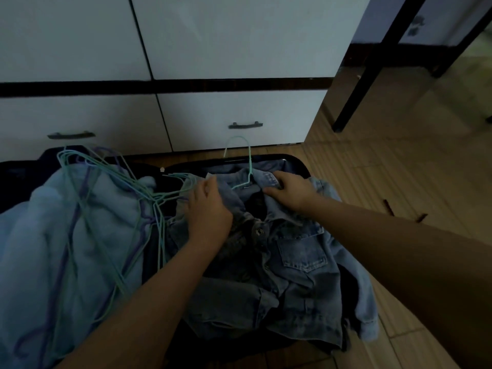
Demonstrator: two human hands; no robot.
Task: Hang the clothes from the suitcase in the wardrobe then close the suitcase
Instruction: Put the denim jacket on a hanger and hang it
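Left hand (206, 206): your fingers grip the denim jacket (298, 265) collar.
Right hand (291, 191): it pinches the opposite collar side.
Hanger (243, 166): inside the collar.

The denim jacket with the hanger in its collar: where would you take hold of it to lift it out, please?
Probably by the teal hanger hook, from above on the wardrobe side: it stands up clear of the denim jacket collar, which both hands grip.
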